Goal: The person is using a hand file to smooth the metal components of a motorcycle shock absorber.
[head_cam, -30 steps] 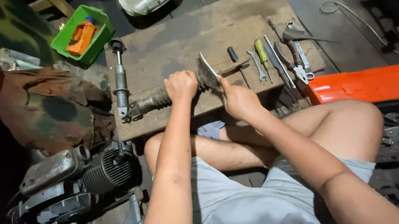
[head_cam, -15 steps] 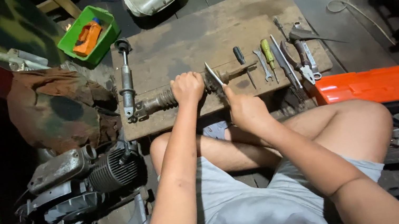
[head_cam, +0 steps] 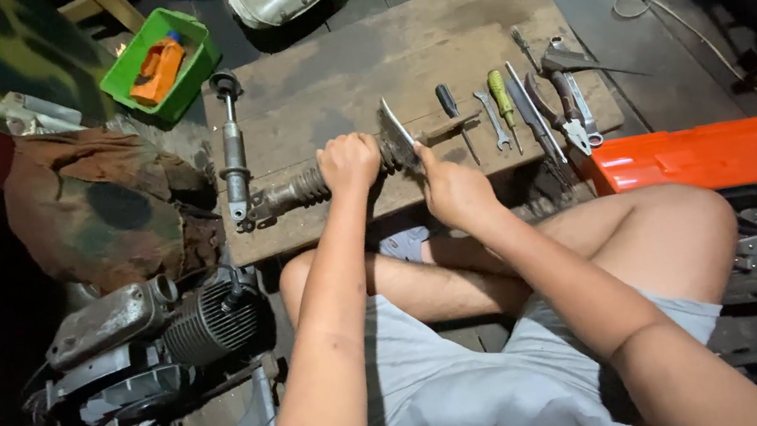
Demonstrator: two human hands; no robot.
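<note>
1. The left hand (head_cam: 348, 163) is closed around a spring shock absorber (head_cam: 313, 185) lying on the wooden board (head_cam: 393, 48).
2. Its long axis runs left-right, the rod end pointing right.
3. The right hand (head_cam: 452, 193) grips a flat blade (head_cam: 396, 129) against the rod.

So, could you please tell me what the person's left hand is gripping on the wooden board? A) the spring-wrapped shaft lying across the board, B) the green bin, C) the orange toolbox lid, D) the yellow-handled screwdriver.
A: the left hand is closed around the spring-wrapped shaft lying across the wooden board, while the right hand holds a flat metal blade against it.
</note>
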